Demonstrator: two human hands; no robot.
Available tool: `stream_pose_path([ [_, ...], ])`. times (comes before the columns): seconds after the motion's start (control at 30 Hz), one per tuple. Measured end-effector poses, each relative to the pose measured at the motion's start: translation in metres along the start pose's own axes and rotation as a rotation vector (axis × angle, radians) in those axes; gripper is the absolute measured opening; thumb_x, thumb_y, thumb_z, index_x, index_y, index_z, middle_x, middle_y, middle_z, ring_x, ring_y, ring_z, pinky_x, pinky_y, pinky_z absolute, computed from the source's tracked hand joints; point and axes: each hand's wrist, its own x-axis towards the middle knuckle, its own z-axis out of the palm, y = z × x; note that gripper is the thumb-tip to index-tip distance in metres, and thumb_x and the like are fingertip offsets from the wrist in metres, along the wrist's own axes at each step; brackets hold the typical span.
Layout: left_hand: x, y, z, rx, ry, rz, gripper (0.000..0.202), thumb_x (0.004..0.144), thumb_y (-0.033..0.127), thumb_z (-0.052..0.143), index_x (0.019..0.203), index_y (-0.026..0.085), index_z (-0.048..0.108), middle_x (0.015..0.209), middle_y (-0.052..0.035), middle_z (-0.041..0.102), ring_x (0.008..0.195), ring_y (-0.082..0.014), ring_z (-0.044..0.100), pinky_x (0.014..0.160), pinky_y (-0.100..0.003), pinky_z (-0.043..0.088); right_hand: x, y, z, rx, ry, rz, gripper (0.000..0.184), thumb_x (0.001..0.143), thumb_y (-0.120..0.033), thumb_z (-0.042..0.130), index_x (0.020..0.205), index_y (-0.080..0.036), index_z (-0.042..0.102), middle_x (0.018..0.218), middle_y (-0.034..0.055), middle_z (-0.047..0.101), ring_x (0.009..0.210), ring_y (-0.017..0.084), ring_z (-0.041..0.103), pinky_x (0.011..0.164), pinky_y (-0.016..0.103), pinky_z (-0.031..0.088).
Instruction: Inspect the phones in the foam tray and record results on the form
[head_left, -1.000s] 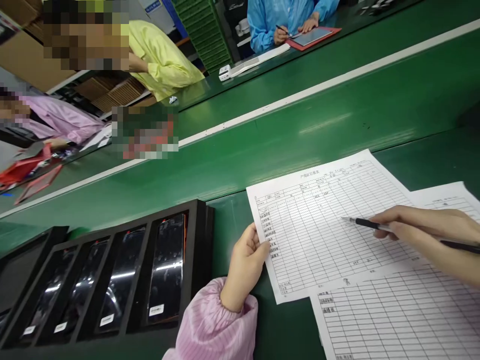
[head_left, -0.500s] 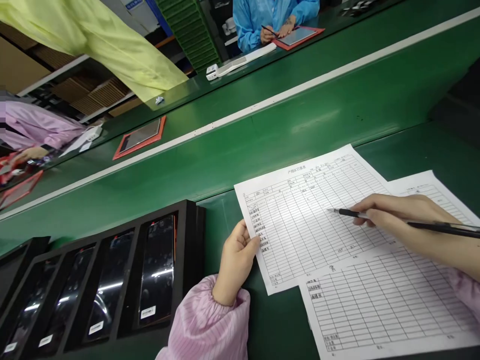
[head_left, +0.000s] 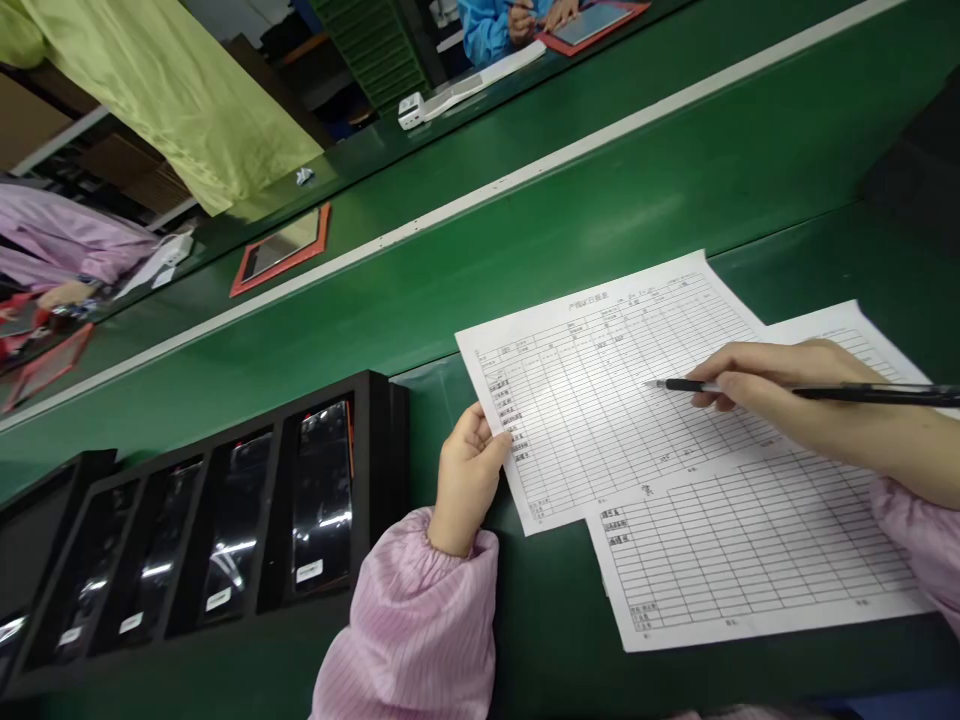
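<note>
My left hand (head_left: pixel 469 478) pinches the left edge of a printed form sheet (head_left: pixel 585 430), thumb on top and fingers beneath. A pen (head_left: pixel 840 392) with a dark barrel is gripped in my right hand (head_left: pixel 795 405), its tip over the middle of the sheet; I cannot tell if it touches. Rows and columns fill the sheet, with marks in the left column and near the top. Beneath it lies a second printed form (head_left: pixel 750 560), partly covered by the first sheet and my right forearm.
A black tray (head_left: pixel 379 480) with several dark flat screens (head_left: pixel 322 500) stands at left. A white-edged ledge (head_left: pixel 495 187) crosses the green bench. Beyond it lie a red-edged panel (head_left: pixel 281 250), a white device (head_left: pixel 465 90) and co-workers in yellow, pink and blue.
The view has tilted down slightly, so the sheets and tray sit higher in the picture. My right hand keeps the pen over the sheet; my left stays on its edge.
</note>
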Motion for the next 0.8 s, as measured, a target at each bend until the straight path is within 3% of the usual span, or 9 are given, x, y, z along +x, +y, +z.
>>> stream_pose_path([
  [0.23, 0.001, -0.004, 0.001, -0.040, 0.097, 0.080, 0.030, 0.070, 0.023, 0.065, 0.099, 0.018, 0.060, 0.098, -0.0067, 0.071, 0.095, -0.0215, 0.067, 0.081, -0.034, 0.054, 0.008, 0.003, -0.001, 0.164, -0.010, 0.005, 0.032, 0.069, -0.043, 0.045, 0.075, -0.021, 0.068, 0.070, 0.0037, 0.066, 0.064, 0.020, 0.062, 0.057, 0.034, 0.050],
  [0.43, 0.003, -0.004, 0.001, -0.120, 0.171, 0.085, 0.029, 0.067, 0.022, 0.066, 0.094, 0.017, 0.059, 0.096, -0.0068, 0.072, 0.092, -0.0213, 0.067, 0.078, -0.034, 0.054, -0.006, -0.007, -0.011, 0.493, 0.289, -0.001, 0.028, 0.070, -0.035, 0.053, 0.091, -0.020, 0.065, 0.083, 0.0073, 0.065, 0.073, 0.021, 0.061, 0.053, 0.032, 0.048],
  [0.5, 0.004, -0.005, 0.000, -0.137, 0.177, 0.076, 0.030, 0.066, 0.022, 0.067, 0.094, 0.017, 0.059, 0.095, -0.0061, 0.072, 0.090, -0.0202, 0.068, 0.076, -0.031, 0.054, -0.013, -0.007, -0.013, 0.520, 0.331, 0.001, 0.022, 0.068, -0.034, 0.061, 0.086, -0.022, 0.064, 0.082, 0.0061, 0.064, 0.071, 0.019, 0.059, 0.054, 0.031, 0.046],
  [0.63, 0.006, -0.006, 0.000, -0.160, 0.190, 0.066, 0.032, 0.064, 0.022, 0.071, 0.094, 0.017, 0.060, 0.094, -0.0054, 0.072, 0.090, -0.0198, 0.068, 0.076, -0.030, 0.054, -0.028, -0.004, -0.015, 0.472, 0.408, 0.021, 0.023, 0.062, -0.039, 0.073, 0.067, -0.023, 0.058, 0.059, 0.0014, 0.054, 0.054, 0.015, 0.051, 0.050, 0.030, 0.043],
  [0.8, 0.008, -0.004, 0.001, -0.152, 0.253, 0.033, 0.033, 0.063, 0.022, 0.073, 0.093, 0.016, 0.061, 0.094, -0.0056, 0.072, 0.092, -0.0214, 0.067, 0.080, -0.032, 0.054, -0.050, 0.012, -0.016, 0.353, 0.281, 0.124, 0.021, 0.071, -0.044, 0.064, 0.074, -0.023, 0.066, 0.061, 0.0044, 0.061, 0.052, 0.021, 0.057, 0.046, 0.032, 0.050],
])
